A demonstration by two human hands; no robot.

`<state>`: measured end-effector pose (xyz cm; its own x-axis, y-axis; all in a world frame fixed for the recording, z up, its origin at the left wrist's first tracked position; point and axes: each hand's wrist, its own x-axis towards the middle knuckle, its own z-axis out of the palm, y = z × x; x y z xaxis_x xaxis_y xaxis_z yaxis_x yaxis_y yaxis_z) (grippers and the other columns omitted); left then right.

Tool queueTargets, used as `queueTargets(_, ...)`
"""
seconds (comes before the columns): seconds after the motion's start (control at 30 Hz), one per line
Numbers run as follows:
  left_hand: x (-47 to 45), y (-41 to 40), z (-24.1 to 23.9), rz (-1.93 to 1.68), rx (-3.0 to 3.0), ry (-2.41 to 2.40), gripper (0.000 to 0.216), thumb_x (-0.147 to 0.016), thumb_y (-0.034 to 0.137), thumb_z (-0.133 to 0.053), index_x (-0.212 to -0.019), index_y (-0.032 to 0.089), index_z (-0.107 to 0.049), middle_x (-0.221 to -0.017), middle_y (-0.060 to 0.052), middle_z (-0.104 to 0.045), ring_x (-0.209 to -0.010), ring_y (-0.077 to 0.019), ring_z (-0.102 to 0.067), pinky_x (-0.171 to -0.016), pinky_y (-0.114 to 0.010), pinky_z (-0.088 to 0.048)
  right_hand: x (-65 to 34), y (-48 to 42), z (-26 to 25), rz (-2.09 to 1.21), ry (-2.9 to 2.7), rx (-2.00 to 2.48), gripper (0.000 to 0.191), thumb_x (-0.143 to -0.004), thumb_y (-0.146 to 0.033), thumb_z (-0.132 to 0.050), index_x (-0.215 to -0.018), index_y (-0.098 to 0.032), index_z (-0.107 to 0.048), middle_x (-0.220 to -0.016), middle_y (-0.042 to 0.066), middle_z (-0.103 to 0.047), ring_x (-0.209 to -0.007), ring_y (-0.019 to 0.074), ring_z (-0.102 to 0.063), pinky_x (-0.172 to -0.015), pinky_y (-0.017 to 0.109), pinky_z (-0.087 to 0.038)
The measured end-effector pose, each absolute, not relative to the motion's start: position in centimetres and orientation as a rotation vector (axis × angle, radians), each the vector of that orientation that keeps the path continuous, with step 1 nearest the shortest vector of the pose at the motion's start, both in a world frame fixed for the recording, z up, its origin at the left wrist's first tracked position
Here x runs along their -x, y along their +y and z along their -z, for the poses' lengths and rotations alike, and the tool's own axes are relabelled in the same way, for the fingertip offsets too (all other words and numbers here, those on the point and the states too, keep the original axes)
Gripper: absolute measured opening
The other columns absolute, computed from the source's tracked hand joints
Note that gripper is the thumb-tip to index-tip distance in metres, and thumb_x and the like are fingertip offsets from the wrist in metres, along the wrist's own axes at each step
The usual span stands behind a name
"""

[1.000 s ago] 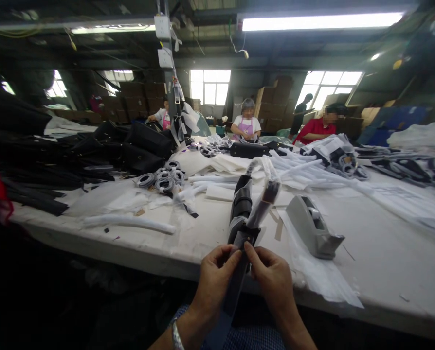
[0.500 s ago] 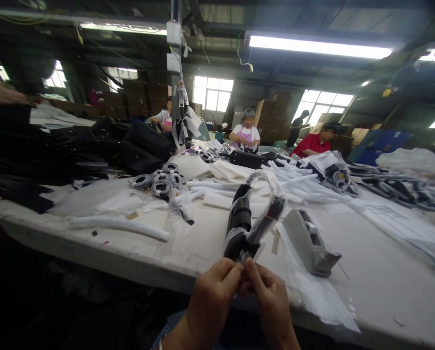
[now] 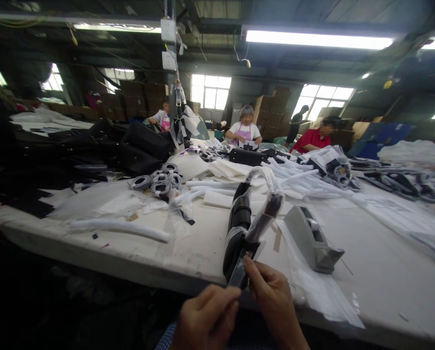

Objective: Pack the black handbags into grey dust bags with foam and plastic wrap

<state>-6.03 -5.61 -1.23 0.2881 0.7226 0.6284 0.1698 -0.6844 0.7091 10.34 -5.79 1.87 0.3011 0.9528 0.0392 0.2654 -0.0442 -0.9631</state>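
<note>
A black strap (image 3: 239, 218), partly wrapped in clear plastic film, stands up from the table's near edge in front of me. My right hand (image 3: 272, 296) pinches the film at the strap's lower end between thumb and fingers. My left hand (image 3: 206, 316) sits just left of and below it, fingers curled and pinching the film's lower end. A grey tape dispenser (image 3: 310, 236) rests on the table just right of the strap.
The long white table (image 3: 385, 262) holds rolled straps (image 3: 159, 182), white foam tubes (image 3: 122, 226), black bags (image 3: 140, 146) at the left and plastic sheets. Three people sit working at the far end, with cardboard boxes (image 3: 272, 104) behind them.
My left hand has dropped lower and away from the strap's end, while my right hand keeps its pinch. The view has shifted slightly.
</note>
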Motion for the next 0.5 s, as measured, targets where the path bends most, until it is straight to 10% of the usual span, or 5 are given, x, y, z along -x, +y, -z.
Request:
queueTargets(0.23, 5.1, -3.2, -1.1, -0.793, -1.138, 0.79, 0.043, -0.089, 0.057, -0.062, -0.091, 0.014, -0.065, -0.084, -0.006, -0.07, -0.073, -0.0175, -0.067, -0.066, -0.025, -0.054, -10.5, -5.8, -1.4, -0.758, -1.216, 1.497, 0.052, -0.09, -0.059, -0.054, -0.056, -0.019, -0.05, -0.054, -0.003, -0.044, -0.053, 0.0125, -0.041, -0.05, 0.024, -0.032)
queueTargets(0.5, 3.5, -3.4, 0.7, -0.805, -0.989, 0.813, 0.051, -0.073, 0.058, -0.079, -0.094, 0.013, -0.068, -0.074, -0.002, -0.066, -0.046, -0.0038, -0.044, -0.039, -0.014, -0.029, -12.3, -6.0, -2.1, -0.584, -1.503, 1.468, 0.047, -0.095, -0.048, -0.052, -0.061, -0.019, -0.065, -0.056, -0.001, -0.058, -0.054, 0.0132, -0.053, -0.056, 0.024, -0.039)
